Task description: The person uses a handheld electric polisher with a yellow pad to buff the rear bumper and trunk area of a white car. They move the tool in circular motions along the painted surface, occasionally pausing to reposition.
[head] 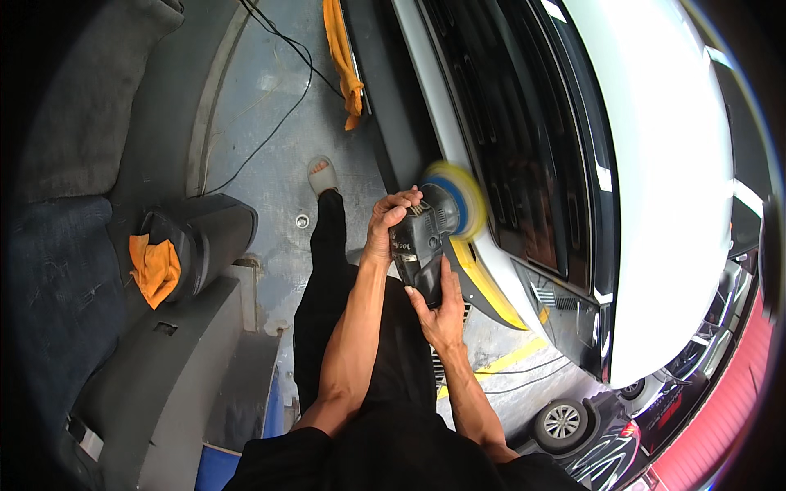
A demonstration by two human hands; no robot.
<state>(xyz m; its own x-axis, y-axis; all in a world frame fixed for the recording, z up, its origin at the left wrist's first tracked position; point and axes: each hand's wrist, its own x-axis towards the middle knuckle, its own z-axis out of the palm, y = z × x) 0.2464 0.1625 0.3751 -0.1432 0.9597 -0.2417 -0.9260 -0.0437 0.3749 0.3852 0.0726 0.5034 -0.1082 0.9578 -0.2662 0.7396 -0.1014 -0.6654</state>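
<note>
My left hand (pixel 390 221) grips the front end of a black electric polisher (pixel 417 245), close to its head. My right hand (pixel 443 313) holds the rear part of the body from below and the side. The polisher has a blue backing plate (pixel 457 196) and a yellow foam pad (pixel 479 202), whose edge looks blurred. The pad faces the side of a white car (pixel 669 184), at the pale strip (pixel 430 98) below the dark windows (pixel 522 141). Whether it presses on the paint is hidden by the pad itself.
Orange cloths hang beside the car (pixel 344 61) and on a dark bin (pixel 224 230). A black cable (pixel 279 126) crosses the floor near my sandalled foot (pixel 322 178). Below the car side lies a yellow-and-black curved strip (pixel 485 282). Another car's wheel (pixel 562 423) shows lower right.
</note>
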